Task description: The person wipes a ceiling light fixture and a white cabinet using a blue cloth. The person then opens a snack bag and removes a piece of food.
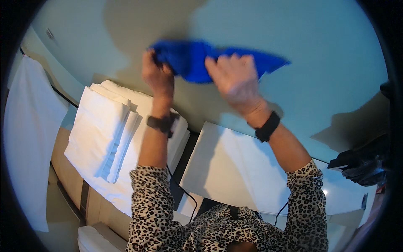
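Note:
A bright blue cloth (198, 64) is stretched between my two raised hands in front of the pale blue-green wall. My left hand (157, 72) grips its left end, with the thumb and fingers closed on the fabric. Farther right, my right hand (234, 75) is closed on the cloth, and a pointed corner sticks out past the knuckles to the right. Motion blurs the cloth and the fingers, so the folds are hard to make out. Both wrists wear dark bands.
Folded white linens (104, 126) are stacked on the left. A white tabletop (233, 160) stands below my right arm. White fabric (31, 135) hangs at the far left. Dark, shiny plastic-like material (365, 163) lies at the right edge. A black cable (182, 189) runs near my body.

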Demonstrator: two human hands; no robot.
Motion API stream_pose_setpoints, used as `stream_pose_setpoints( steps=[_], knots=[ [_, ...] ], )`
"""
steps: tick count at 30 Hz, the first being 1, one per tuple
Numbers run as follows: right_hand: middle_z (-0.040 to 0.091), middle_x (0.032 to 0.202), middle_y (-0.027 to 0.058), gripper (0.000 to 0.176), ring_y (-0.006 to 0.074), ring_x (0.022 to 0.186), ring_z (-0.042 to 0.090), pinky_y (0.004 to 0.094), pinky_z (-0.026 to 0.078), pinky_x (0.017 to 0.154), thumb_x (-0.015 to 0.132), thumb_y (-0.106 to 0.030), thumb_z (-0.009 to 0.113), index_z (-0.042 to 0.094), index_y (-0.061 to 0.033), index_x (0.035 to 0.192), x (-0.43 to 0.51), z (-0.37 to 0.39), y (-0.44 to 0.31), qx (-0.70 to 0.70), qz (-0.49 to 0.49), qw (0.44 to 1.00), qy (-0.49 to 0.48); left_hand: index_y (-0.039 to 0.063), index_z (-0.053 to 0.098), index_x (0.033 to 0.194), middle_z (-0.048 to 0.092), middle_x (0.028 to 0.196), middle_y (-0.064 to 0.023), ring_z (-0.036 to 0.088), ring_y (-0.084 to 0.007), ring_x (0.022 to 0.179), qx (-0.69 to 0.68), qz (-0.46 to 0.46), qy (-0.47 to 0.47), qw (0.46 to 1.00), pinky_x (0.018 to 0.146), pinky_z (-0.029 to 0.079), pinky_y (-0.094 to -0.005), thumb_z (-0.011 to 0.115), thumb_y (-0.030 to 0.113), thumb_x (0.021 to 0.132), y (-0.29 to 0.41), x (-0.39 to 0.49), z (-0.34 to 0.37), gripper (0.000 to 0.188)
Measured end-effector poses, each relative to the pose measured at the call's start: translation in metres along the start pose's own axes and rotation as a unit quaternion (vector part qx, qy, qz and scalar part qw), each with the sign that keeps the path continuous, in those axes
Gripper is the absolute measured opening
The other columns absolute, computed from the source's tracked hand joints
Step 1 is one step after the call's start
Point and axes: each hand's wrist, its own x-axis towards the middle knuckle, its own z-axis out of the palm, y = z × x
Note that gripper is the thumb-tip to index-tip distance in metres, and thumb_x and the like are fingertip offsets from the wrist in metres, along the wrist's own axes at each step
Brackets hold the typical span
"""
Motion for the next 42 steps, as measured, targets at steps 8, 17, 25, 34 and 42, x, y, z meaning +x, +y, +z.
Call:
stream_pose_setpoints(
  steps=[8,17,25,34,42],
  knots=[
    [0.051,0.069,0.0065,0.005,0.0219,0.070,0.053,0.0353,0.038,0.067,0.070,-0.007,0.056,0.057,-0.0090,0.066,-0.082,0.031,-0.056,0.108,0.079,0.953,-0.271,0.003,0.048,0.097,0.062,0.084,-0.0255,0.059,-0.0454,0.085,0.094,-0.310,-0.416,0.850,0.074,0.047,-0.0509,0.058,0.004,0.071,0.020,-0.105,-0.002,0.028],
    [0.056,0.077,0.0085,0.015,0.0279,0.071,0.054,0.0393,0.041,0.067,0.070,-0.003,0.060,0.063,-0.0053,0.084,-0.070,-0.027,-0.055,0.243,0.300,0.914,-0.123,0.000,0.054,0.091,0.055,0.069,-0.0107,0.057,-0.0154,0.064,-0.131,-0.358,-0.192,0.904,0.061,0.047,-0.0286,0.059,0.005,0.078,0.048,-0.049,-0.046,0.014],
    [0.057,0.080,0.0084,0.025,0.0245,0.072,0.054,0.0353,0.043,0.065,0.074,0.001,0.065,0.062,-0.0057,0.099,0.010,-0.066,0.051,0.119,0.268,0.936,0.195,0.005,0.053,0.117,0.056,0.114,-0.0142,0.054,-0.0238,0.104,-0.264,0.130,-0.058,0.954,0.087,0.044,-0.0336,0.059,0.010,0.084,0.131,0.091,0.030,0.034],
    [0.060,0.077,0.0136,0.024,0.0264,0.062,0.058,0.0328,0.046,0.055,0.084,-0.015,0.066,0.052,-0.0007,0.097,0.055,0.039,-0.054,0.228,0.335,0.910,0.092,0.025,0.048,0.129,0.034,0.145,-0.0091,0.016,-0.0374,0.139,0.087,0.198,-0.111,0.970,0.099,0.011,-0.0683,0.068,0.035,0.074,0.076,0.106,-0.002,0.060],
    [0.058,0.099,0.0056,0.034,0.0132,0.092,0.054,0.0283,0.045,0.077,0.084,-0.007,0.063,0.048,0.0017,0.114,0.037,0.062,-0.101,0.449,0.480,0.743,0.124,0.025,0.050,0.127,0.025,0.151,-0.0026,0.012,-0.0328,0.141,0.114,0.295,-0.222,0.923,0.106,0.007,-0.0640,0.078,0.022,0.057,0.066,0.082,-0.034,0.076]
  ],
)
